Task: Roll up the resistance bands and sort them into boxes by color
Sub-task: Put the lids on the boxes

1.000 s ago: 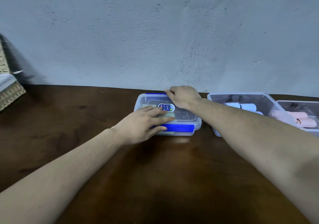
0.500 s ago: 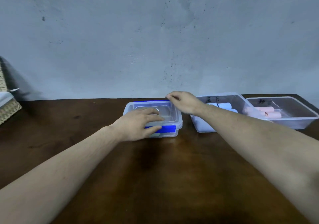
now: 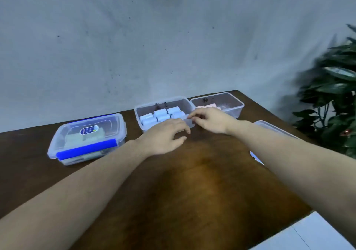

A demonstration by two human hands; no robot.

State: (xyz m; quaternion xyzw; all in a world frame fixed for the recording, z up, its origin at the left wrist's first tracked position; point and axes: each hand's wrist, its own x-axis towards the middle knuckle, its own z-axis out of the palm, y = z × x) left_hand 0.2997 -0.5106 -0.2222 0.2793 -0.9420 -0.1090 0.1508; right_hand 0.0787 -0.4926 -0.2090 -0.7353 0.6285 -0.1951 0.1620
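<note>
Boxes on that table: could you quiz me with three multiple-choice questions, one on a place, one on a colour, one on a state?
1. Where is the lidded box relative to the two open ones?
A. to their left
B. to their right
C. stacked on them

2. What colour are the rolls in the middle box?
A. green
B. light blue
C. black

3. What state is the left hand in?
A. gripping a roll
B. fingers loose, holding nothing
C. pressing on the lidded box

Answers:
1 A: it sits apart at the left end of the row.
2 B: pale blue rolls show through the clear wall.
3 B: its fingers are spread in front of the middle box with nothing in them.
</note>
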